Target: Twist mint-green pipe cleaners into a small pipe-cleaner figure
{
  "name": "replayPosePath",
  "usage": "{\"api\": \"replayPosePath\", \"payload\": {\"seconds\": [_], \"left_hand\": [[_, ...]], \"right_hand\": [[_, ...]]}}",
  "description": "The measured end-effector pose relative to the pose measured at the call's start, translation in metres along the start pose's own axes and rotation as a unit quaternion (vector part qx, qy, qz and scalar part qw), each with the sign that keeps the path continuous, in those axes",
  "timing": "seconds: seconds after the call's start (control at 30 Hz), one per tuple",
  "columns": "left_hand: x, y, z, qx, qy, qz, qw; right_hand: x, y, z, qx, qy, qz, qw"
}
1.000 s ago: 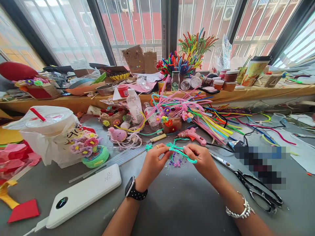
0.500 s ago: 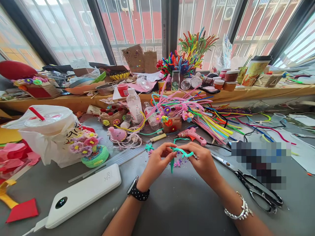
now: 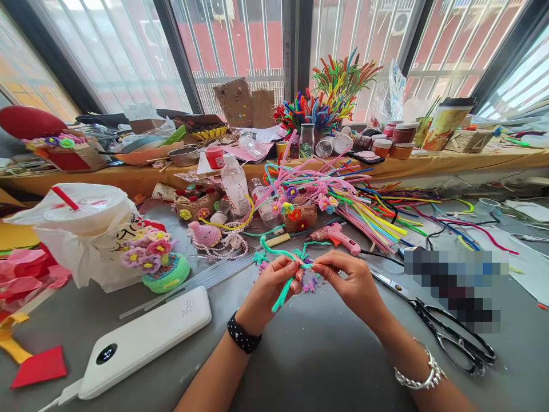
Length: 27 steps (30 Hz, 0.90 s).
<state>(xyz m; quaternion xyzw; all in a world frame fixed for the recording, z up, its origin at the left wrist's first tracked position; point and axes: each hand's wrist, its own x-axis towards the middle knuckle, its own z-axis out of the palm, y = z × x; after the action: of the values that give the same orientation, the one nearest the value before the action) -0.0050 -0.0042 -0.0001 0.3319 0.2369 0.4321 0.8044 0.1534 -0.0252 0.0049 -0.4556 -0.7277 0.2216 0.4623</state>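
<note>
Between the fingers of my left hand (image 3: 274,286) is a bent green pipe cleaner (image 3: 281,296). One long end curves up and away to the left, and folded ends stick out below toward me. My right hand (image 3: 346,280) pinches a short part of the same pipe cleaner between thumb and forefinger, close to the left fingertips. Small purple and pink pipe-cleaner pieces (image 3: 309,284) lie on the table just behind the hands. A small green flower shape (image 3: 259,258) rests a little to the left of them.
Large scissors (image 3: 429,320) lie right of my right arm. Behind the hands are a pink glue gun (image 3: 337,236) and a heap of coloured pipe cleaners (image 3: 373,220). At left are a white power bank (image 3: 148,343), a green flower pot (image 3: 166,273) and a bagged drink cup (image 3: 88,229).
My left hand has turned, so the pipe cleaner's folded ends point down-left and a long end now rises at upper left. My right hand has shifted its pinch close to the left fingers.
</note>
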Motion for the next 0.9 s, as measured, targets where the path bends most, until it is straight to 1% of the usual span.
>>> {"api": "replayPosePath", "payload": {"seconds": [0.07,0.13,0.27,0.33,0.4,0.43,0.5,0.53,0.57,0.6,0.63,0.67,0.7,0.77,0.8,0.83,0.87,0.9], "left_hand": [[-0.001,0.001,0.0,0.003,-0.006,0.006,1.0],[-0.002,0.004,0.0,0.029,0.005,0.011,0.999],[-0.002,0.007,-0.003,0.085,0.037,0.006,0.996],[-0.001,0.007,-0.004,0.112,0.071,0.019,0.991],[0.001,0.005,-0.003,0.151,0.114,0.049,0.981],[0.001,0.004,-0.003,0.176,0.134,0.074,0.972],[0.002,0.001,-0.001,0.241,0.167,0.14,0.946],[0.001,0.0,0.0,0.278,0.181,0.177,0.927],[0.001,-0.001,0.0,0.318,0.194,0.213,0.903],[0.0,-0.003,0.0,0.36,0.205,0.247,0.876],[0.0,-0.004,-0.001,0.404,0.217,0.276,0.845],[-0.001,-0.006,-0.002,0.452,0.226,0.302,0.808],[-0.001,-0.008,-0.003,0.501,0.233,0.327,0.766],[-0.002,-0.01,-0.008,0.603,0.238,0.369,0.666],[-0.002,-0.011,-0.01,0.651,0.234,0.383,0.612],[-0.002,-0.011,-0.012,0.695,0.224,0.392,0.559],[-0.002,-0.012,-0.013,0.734,0.208,0.396,0.511],[-0.002,-0.011,-0.014,0.767,0.19,0.394,0.47]], "right_hand": [[0.0,-0.002,-0.002,0.007,0.008,0.011,1.0],[0.001,-0.002,-0.003,0.008,0.016,0.014,1.0],[0.002,0.001,-0.007,-0.007,0.016,0.006,1.0],[0.002,0.003,-0.005,-0.029,0.013,0.006,0.999],[0.001,0.005,0.0,-0.052,0.019,0.008,0.998],[-0.001,0.005,0.004,-0.065,0.025,0.008,0.998],[-0.004,0.005,0.014,-0.083,0.041,0.012,0.996],[-0.006,0.005,0.02,-0.09,0.046,0.014,0.995],[-0.008,0.004,0.025,-0.077,0.044,0.019,0.996],[-0.009,0.003,0.03,-0.035,0.033,0.032,0.998],[-0.011,0.002,0.033,0.03,0.01,0.067,0.997],[-0.011,0.001,0.036,0.105,-0.017,0.113,0.988],[-0.011,0.001,0.037,0.189,-0.044,0.163,0.967],[-0.011,0.001,0.037,0.341,-0.09,0.246,0.903],[-0.011,0.001,0.035,0.393,-0.105,0.269,0.873],[-0.01,0.001,0.032,0.42,-0.117,0.278,0.856],[-0.009,0.002,0.029,0.416,-0.134,0.274,0.857],[-0.008,0.003,0.025,0.383,-0.144,0.259,0.875]]}}
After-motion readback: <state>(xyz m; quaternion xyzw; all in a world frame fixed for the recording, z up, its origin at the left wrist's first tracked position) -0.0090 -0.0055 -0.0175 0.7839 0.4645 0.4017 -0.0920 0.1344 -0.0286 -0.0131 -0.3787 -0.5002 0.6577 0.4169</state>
